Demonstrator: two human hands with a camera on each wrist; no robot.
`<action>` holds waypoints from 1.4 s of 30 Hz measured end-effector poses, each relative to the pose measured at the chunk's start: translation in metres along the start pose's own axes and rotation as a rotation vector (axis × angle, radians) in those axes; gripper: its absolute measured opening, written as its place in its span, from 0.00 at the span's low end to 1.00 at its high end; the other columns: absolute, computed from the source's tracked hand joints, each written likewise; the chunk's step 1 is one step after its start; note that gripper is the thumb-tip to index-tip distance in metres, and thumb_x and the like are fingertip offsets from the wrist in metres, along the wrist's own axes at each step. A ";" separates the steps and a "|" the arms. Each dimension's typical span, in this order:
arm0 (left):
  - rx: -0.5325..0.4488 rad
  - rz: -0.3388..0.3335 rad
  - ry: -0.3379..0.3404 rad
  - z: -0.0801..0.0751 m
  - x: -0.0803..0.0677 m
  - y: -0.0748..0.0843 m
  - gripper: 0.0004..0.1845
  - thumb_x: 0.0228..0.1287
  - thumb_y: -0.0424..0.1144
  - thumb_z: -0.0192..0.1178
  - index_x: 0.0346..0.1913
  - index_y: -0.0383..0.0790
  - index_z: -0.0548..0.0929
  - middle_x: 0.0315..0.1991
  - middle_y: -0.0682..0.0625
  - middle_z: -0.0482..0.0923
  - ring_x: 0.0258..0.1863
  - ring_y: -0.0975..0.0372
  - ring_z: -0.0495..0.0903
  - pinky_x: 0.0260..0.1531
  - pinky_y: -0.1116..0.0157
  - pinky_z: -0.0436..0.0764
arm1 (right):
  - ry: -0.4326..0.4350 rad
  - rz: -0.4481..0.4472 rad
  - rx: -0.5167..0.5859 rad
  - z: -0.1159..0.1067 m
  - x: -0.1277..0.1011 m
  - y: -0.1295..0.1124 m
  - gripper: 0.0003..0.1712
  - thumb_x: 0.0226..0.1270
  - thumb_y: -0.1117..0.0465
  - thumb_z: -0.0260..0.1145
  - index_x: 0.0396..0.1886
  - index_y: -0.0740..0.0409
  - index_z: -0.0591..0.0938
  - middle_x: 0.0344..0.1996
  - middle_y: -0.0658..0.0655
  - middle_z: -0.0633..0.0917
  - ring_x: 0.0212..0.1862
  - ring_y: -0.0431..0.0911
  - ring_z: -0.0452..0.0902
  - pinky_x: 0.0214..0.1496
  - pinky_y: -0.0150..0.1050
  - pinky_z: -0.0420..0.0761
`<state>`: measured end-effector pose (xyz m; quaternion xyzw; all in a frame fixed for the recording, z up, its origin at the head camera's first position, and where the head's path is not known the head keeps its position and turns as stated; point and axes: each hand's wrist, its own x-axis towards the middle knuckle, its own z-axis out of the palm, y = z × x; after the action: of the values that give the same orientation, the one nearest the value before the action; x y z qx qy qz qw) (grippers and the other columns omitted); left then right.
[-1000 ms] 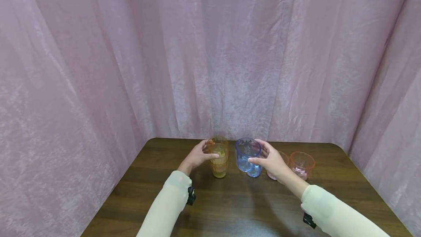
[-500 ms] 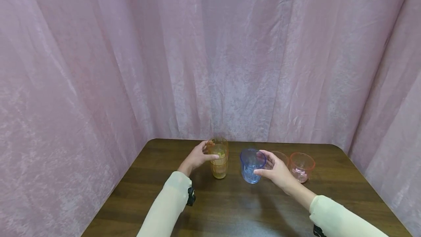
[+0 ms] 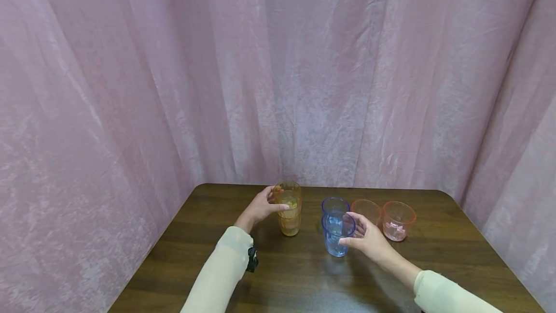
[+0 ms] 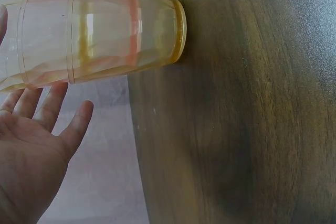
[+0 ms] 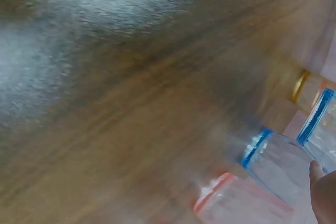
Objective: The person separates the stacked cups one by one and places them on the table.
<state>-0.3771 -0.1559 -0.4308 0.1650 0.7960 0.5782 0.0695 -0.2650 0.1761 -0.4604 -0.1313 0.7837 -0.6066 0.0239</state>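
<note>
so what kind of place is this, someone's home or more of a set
More likely a staged recording booth than a home: crumpled pink fabric curtains wall in the dark wooden table on three sides, and on it stand only coloured see-through plastic cups, such as the front blue cup and the yellow-orange stack.

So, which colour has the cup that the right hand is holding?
Translucent blue cup, held by the right hand. The head view shows it best.

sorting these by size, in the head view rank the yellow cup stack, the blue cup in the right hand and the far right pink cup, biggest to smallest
1. yellow cup stack, tallest, gripped by the left hand
2. blue cup held by the right hand; it is nearer the camera, so this place is unsure
3. pink cup, looks shortest
</note>
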 end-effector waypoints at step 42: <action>0.017 0.007 0.018 0.001 0.005 -0.009 0.39 0.58 0.38 0.73 0.70 0.33 0.67 0.68 0.40 0.70 0.70 0.43 0.63 0.66 0.44 0.64 | 0.013 -0.017 0.005 0.008 -0.002 0.034 0.50 0.51 0.69 0.78 0.69 0.75 0.60 0.65 0.76 0.68 0.70 0.71 0.58 0.66 0.53 0.70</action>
<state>-0.3831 -0.1561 -0.4386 0.1633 0.8007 0.5733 0.0588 -0.2674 0.1767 -0.4954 -0.1338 0.7813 -0.6094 0.0142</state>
